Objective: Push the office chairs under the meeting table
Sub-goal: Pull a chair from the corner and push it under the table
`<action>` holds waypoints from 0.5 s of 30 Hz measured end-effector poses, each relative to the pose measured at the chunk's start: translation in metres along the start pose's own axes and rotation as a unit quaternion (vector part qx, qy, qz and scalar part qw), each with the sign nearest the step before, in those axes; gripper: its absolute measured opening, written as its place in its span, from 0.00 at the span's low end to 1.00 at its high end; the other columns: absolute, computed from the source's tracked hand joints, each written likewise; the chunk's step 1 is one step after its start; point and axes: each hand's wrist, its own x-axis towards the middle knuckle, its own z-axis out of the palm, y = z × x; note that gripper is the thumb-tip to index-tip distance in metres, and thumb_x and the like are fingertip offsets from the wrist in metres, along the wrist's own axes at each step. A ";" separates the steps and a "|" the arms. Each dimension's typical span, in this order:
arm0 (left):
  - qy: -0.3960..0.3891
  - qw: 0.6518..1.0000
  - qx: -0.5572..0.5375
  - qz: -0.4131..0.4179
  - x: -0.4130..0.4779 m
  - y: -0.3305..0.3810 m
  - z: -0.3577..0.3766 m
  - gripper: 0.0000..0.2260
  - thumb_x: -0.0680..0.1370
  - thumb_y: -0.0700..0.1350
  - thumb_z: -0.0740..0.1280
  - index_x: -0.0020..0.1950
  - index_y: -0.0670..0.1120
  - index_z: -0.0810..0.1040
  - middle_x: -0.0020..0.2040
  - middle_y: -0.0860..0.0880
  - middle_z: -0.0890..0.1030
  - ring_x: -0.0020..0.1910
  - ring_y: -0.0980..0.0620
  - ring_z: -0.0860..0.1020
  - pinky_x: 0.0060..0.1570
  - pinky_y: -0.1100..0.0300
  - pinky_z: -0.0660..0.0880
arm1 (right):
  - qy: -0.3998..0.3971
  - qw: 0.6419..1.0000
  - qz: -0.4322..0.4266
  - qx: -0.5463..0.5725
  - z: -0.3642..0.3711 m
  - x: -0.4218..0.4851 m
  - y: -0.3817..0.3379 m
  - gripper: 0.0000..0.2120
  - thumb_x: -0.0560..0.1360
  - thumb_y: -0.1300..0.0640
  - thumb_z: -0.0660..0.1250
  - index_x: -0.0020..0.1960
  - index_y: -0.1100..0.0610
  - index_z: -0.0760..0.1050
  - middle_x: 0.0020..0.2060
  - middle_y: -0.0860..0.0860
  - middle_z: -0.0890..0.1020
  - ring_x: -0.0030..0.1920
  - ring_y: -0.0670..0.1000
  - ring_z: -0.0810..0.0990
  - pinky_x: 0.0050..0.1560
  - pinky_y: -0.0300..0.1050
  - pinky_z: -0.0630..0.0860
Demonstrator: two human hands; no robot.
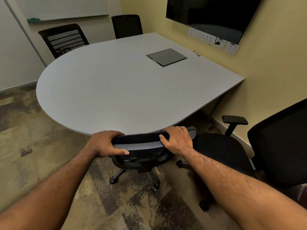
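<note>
Small meeting room, yellow wall on the right, patterned carpet (pixel 41 155). Grey meeting table (pixel 116 90) fills the middle, round end toward the camera, straight end against the wall. Dark square hatch (pixel 167 57) set flush in the tabletop near the wall side. Black screen (pixel 211 15) hangs on the wall with a row of power sockets (pixel 206 37) just below it. Whiteboard (pixel 63 7) on the far left wall.

Near chair (pixel 141 146) sits at the round end of the table, top of its backrest touching or just short of the table edge, seat hidden under the tabletop, wheeled base visible on the carpet below. Left hand (pixel 103 144) grips the left end of the backrest top, fingers curled over the far side, thumb pressed flat along the near face. Right hand (pixel 177 140) clamps the right end, fingers close together over the top, thumb on the near side.

Second chair (pixel 249 155) stands to the right, beside the table rather than under it, armrest up, well clear of both hands. Two more chairs on the far side: mesh-backed chair (pixel 64 39) at the left and dark chair (pixel 127 25) behind, both close against the table edge.
</note>
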 end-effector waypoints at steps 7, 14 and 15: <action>0.012 1.000 0.005 -0.005 0.031 0.017 0.004 0.47 0.57 0.86 0.58 0.68 0.60 0.74 0.61 0.60 0.81 0.59 0.56 0.78 0.53 0.58 0.73 | -0.008 1.000 0.001 0.016 0.004 0.026 0.032 0.28 0.78 0.35 0.49 0.62 0.50 0.79 0.56 0.48 0.84 0.58 0.52 0.80 0.67 0.56 0.67; 0.010 1.000 -0.009 -0.013 0.051 0.017 0.003 0.47 0.57 0.85 0.59 0.68 0.60 0.74 0.61 0.60 0.81 0.59 0.56 0.78 0.53 0.58 0.72 | -0.003 1.000 0.002 0.031 0.006 0.044 0.044 0.27 0.79 0.36 0.49 0.62 0.49 0.79 0.56 0.47 0.84 0.58 0.51 0.80 0.70 0.56 0.66; 0.012 1.000 -0.009 -0.014 0.055 0.018 0.003 0.47 0.57 0.85 0.59 0.68 0.60 0.74 0.61 0.60 0.81 0.59 0.56 0.78 0.52 0.58 0.72 | -0.005 0.999 0.003 0.036 0.006 0.047 0.047 0.26 0.79 0.36 0.49 0.61 0.48 0.79 0.55 0.46 0.84 0.57 0.51 0.80 0.70 0.56 0.66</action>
